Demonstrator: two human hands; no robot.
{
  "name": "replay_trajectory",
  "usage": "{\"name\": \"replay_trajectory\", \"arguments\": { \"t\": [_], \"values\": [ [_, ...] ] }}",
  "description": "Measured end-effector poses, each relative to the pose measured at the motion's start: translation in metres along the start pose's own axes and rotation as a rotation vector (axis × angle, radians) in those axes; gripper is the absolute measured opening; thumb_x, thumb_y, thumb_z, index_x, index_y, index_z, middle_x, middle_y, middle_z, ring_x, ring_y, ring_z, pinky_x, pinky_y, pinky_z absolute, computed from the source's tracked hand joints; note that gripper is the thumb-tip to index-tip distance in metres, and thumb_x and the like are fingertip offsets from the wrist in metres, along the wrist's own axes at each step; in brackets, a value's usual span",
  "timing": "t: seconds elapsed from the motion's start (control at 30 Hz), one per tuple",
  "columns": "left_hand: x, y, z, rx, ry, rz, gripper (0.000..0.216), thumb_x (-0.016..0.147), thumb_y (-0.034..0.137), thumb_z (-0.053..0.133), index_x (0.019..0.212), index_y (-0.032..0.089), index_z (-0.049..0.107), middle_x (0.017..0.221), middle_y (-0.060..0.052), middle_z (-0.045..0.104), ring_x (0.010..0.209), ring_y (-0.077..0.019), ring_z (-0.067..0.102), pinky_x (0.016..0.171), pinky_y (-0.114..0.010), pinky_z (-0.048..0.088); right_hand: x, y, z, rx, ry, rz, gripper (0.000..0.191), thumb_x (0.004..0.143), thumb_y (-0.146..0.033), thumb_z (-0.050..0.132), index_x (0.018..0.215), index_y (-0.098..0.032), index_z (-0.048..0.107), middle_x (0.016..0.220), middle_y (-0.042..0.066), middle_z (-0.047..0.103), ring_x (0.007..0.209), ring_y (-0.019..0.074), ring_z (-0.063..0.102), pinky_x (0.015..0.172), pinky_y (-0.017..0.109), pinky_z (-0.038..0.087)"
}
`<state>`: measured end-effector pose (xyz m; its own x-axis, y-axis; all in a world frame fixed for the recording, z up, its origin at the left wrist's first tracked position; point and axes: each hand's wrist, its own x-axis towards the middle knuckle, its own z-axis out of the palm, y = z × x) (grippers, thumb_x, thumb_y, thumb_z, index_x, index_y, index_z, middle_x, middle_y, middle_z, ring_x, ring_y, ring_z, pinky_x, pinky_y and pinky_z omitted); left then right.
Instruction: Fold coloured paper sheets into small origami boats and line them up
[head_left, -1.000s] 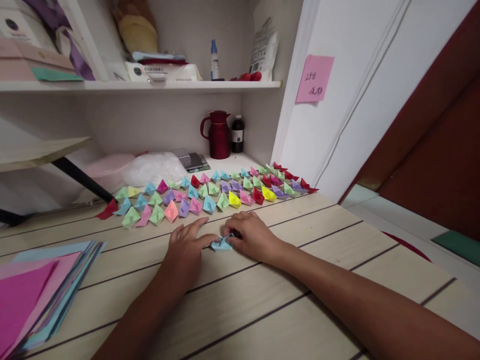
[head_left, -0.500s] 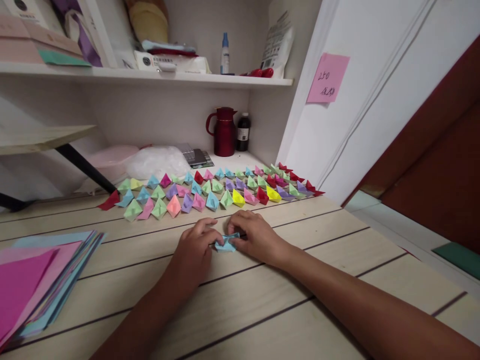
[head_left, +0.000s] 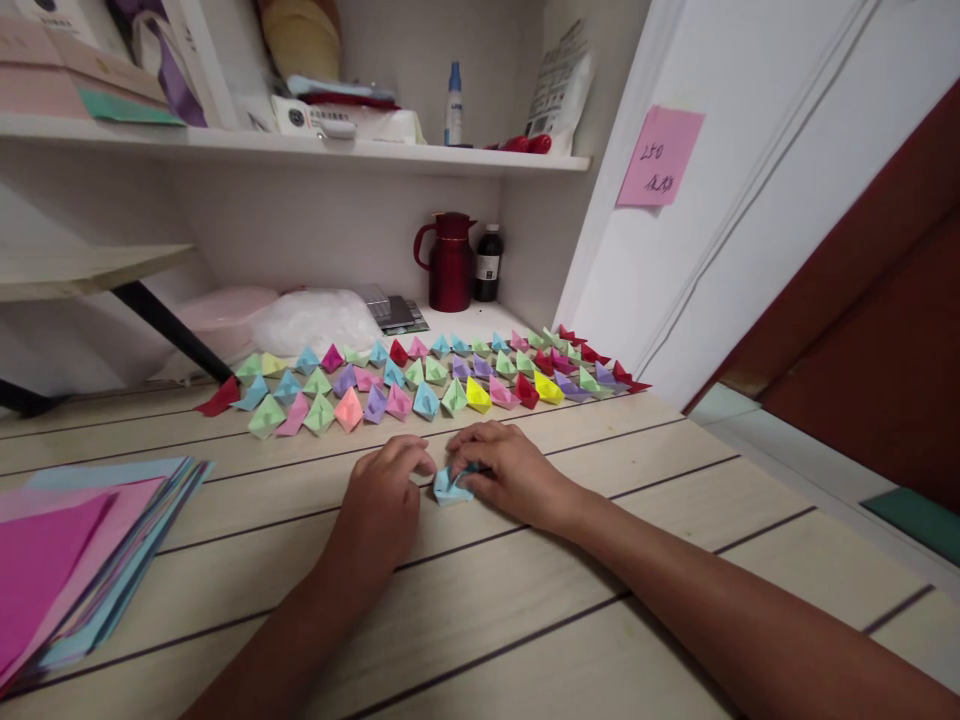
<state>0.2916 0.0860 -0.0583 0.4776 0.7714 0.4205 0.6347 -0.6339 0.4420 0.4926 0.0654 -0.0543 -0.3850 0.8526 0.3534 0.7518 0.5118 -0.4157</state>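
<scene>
A small folded piece of light blue paper [head_left: 450, 489] rests on the wooden table in front of me. My right hand [head_left: 514, 472] pinches it from the right, thumb and fingers at its edge, covering part of it. Just left of the paper is my left hand [head_left: 384, 492], its fingers loosely curved and holding nothing, with a small gap to the paper. Beyond both hands, several folded paper boats stand in rows, among them a blue boat [head_left: 426, 401] and a yellow boat [head_left: 478, 396].
A stack of coloured paper sheets [head_left: 75, 560] lies at the left on the table [head_left: 480, 640]. Behind the boats are a clear plastic bag [head_left: 319, 322], a red jug [head_left: 451, 265] and a dark bottle [head_left: 487, 265]. A shelf [head_left: 300, 146] runs above them.
My left hand has let go of the blue paper and drawn slightly left. The right hand's fingers have shifted over the paper, which now looks turned and more opened out.
</scene>
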Motion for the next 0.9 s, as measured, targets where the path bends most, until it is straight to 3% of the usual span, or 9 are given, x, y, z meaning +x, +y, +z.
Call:
{"name": "replay_trajectory", "arguments": {
  "t": [0.17,0.27,0.33,0.5,0.9],
  "values": [
    [0.002,0.009,-0.003,-0.126,0.056,-0.255,0.015,0.081,0.017,0.044,0.087,0.021,0.058,0.089,-0.003,0.069,0.088,-0.0193,0.064,0.082,-0.035,0.048,0.000,-0.006,-0.002,-0.053,0.019,0.004,0.008,0.081,-0.015,0.065,0.085,-0.021,0.068,0.093,0.004,0.067,0.095,0.0205,0.056,0.087,0.035,0.036],
    [0.001,0.015,-0.005,-0.086,0.036,-0.243,0.026,0.089,0.038,0.042,0.077,0.021,0.059,0.081,-0.003,0.067,0.084,-0.0208,0.063,0.078,-0.035,0.046,-0.001,-0.009,-0.001,-0.075,0.050,-0.013,0.005,0.082,-0.017,0.065,0.084,-0.021,0.066,0.093,0.004,0.067,0.095,0.0206,0.055,0.085,0.034,0.035],
    [0.000,0.018,-0.003,0.000,0.027,-0.202,0.030,0.088,0.042,0.044,0.074,0.022,0.060,0.083,-0.003,0.067,0.087,-0.0223,0.061,0.081,-0.037,0.044,-0.003,-0.011,-0.001,-0.102,0.080,-0.036,0.004,0.084,-0.018,0.062,0.084,-0.020,0.065,0.094,0.004,0.067,0.095,0.0209,0.054,0.085,0.035,0.034],
    [-0.003,0.018,0.003,0.146,0.003,-0.211,0.009,0.080,0.025,0.055,0.077,0.022,0.063,0.091,-0.003,0.067,0.093,-0.0236,0.059,0.084,-0.040,0.040,-0.004,-0.015,0.000,-0.149,0.101,-0.139,0.009,0.088,-0.019,0.056,0.084,-0.019,0.063,0.097,0.005,0.068,0.095,0.0204,0.054,0.085,0.036,0.032],
    [-0.001,0.029,0.007,0.227,-0.025,-0.294,0.009,0.075,0.015,0.053,0.071,0.021,0.059,0.078,-0.001,0.064,0.081,-0.0199,0.058,0.074,-0.034,0.036,-0.005,-0.015,0.004,-0.113,0.159,-0.204,0.005,0.085,-0.017,0.059,0.083,-0.019,0.063,0.105,0.005,0.068,0.098,0.0208,0.055,0.087,0.037,0.032]
  ]
}}
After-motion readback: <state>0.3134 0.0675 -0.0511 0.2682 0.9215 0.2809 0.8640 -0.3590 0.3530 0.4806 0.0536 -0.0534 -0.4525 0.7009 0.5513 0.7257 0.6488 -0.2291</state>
